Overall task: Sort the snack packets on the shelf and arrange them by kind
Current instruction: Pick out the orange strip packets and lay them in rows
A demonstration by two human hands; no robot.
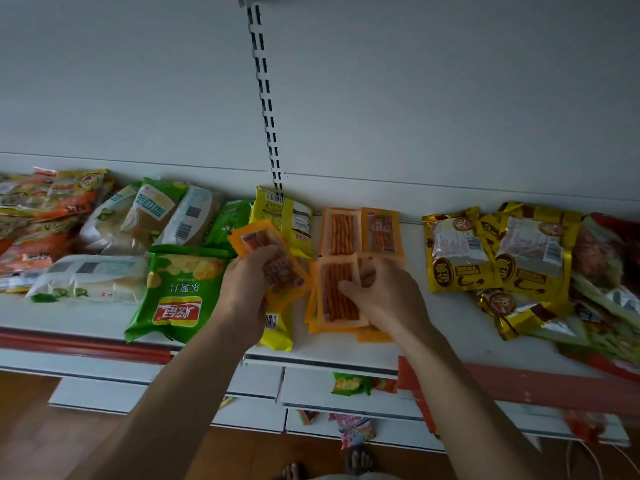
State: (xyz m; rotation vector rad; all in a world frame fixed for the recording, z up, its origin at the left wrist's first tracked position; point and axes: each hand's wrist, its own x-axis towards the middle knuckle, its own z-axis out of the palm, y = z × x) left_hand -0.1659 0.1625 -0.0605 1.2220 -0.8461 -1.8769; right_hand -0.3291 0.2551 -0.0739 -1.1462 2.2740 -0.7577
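Note:
On the white shelf my left hand grips a fanned bunch of orange spicy-stick packets just above the shelf. My right hand rests with its fingers on the top packet of a stack of the same orange packets near the shelf's front. Two more orange packets lie flat behind that stack. A green chip bag lies left of my left hand, and a yellow chip bag lies partly under the held packets.
Bread bags and orange-red packets fill the shelf's left part. Gold packets and red-green bags crowd the right. A slotted upright runs up the back wall. Lower shelves hold a few packets.

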